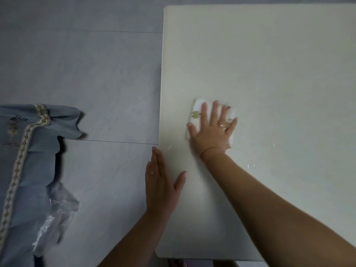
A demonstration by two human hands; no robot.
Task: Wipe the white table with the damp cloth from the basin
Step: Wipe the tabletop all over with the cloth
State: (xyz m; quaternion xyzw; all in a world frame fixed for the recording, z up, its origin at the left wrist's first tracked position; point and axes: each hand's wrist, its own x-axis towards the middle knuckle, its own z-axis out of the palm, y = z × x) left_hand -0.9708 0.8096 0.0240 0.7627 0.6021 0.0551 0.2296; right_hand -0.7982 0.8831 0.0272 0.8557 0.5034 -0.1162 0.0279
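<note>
1. Here the white table [269,64] fills the right side of the view; its left edge runs top to bottom through the middle of the picture, with both rounded left corners in sight, far and near.
2. The cloth [197,110] lies flat on the table, near the left edge and about halfway along it, under the right hand [211,130].
3. The right hand presses palm-down on the cloth with fingers spread wide; the cloth's white corners show past the fingertips and beside the wrist.
4. The left hand [160,182] rests flat right at the table's left edge, fingers together and thumb angled out onto the tabletop, holding nothing.
5. Bare tabletop lies open beyond the cloth toward the far edge and off to the right; small wet glints sit near the left edge and to the right of the right forearm.
6. The table's right side is cut off by the frame.
7. The cloth's printed pattern is mostly covered by the hand and blurred.
8. On the grey floor [86,74] at left, blue fabric [28,151] with patterned trim and a clear plastic bag [55,214] are partly cut off.
</note>
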